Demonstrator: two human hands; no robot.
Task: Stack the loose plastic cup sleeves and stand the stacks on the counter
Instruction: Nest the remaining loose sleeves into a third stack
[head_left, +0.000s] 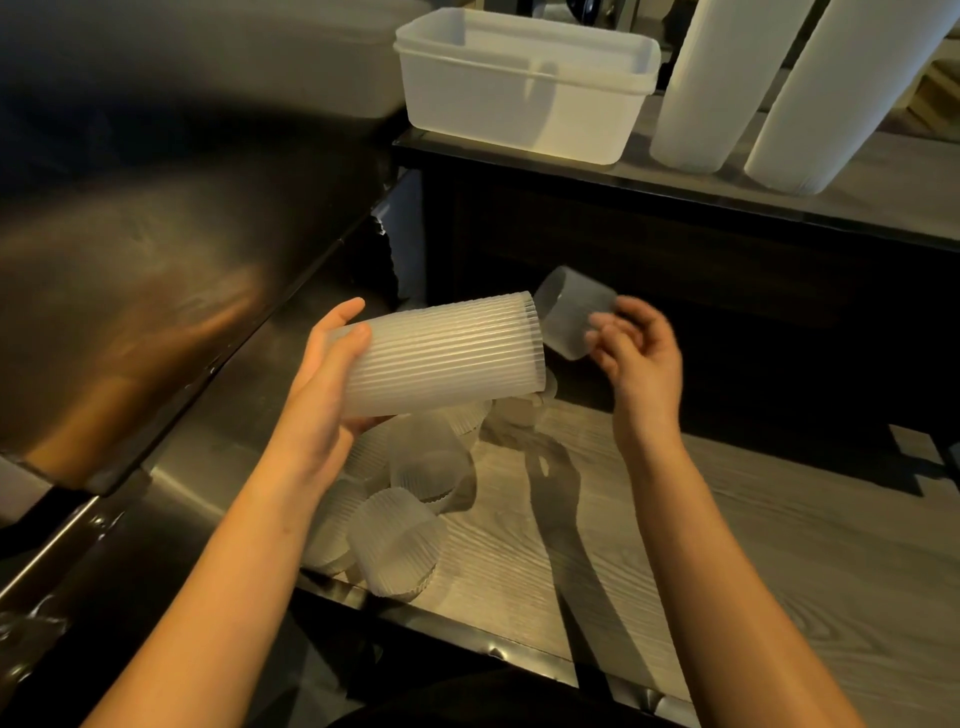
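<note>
Two upright stacks, one sideways stack, one single sleeve

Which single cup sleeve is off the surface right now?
The sleeve in the right hand, beside the stack the left hand holds; the others lie heaped below.

The left hand grips a sleeve stack; the right hand pinches a single sleeve.

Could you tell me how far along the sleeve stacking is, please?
Done: two tall stacks stand on the counter. In hand: the left hand grips a partial stack; the right hand holds one sleeve near its open end. Left: several loose sleeves lie below.
</note>
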